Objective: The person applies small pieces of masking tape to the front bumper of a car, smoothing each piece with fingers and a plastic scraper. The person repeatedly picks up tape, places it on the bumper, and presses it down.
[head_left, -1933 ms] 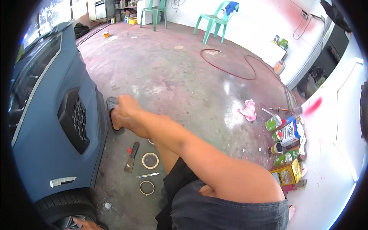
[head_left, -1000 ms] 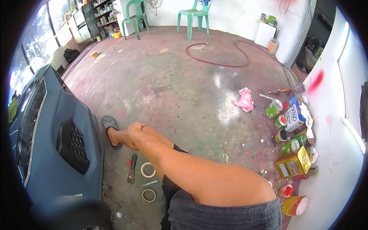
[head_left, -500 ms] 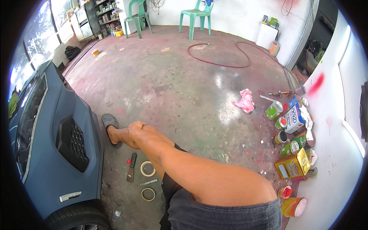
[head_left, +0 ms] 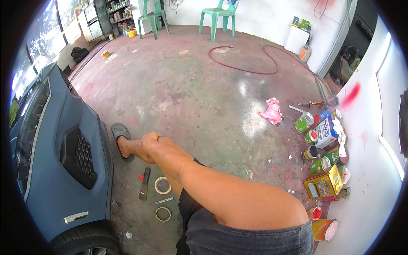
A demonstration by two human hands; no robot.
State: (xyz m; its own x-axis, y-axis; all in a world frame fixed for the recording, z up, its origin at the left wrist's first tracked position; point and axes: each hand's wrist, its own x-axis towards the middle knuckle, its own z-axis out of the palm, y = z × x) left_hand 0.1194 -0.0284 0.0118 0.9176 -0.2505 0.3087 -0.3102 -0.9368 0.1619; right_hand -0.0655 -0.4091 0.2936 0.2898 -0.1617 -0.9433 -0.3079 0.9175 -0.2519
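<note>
Left hand out of view. Tape rolls point(head_left: 156, 186), scraper point(head_left: 145, 183) on floor point(head_left: 191, 106) beside blue car point(head_left: 46, 182). Right hand point(head_left: 151, 139) at lower leg point(head_left: 134, 147), can't tell grip; probably bracing, best kept steady. Red hose point(head_left: 250, 72) farther off, green chairs point(head_left: 215, 14) beyond.

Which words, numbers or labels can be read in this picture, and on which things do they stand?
I do not copy print, but it stands here:
White-blue can: large characters, readable.
Yellow tin: words, only partly readable.
Green cans: marks too small to read.
Shelf tins: too small and blurred to read.
</note>
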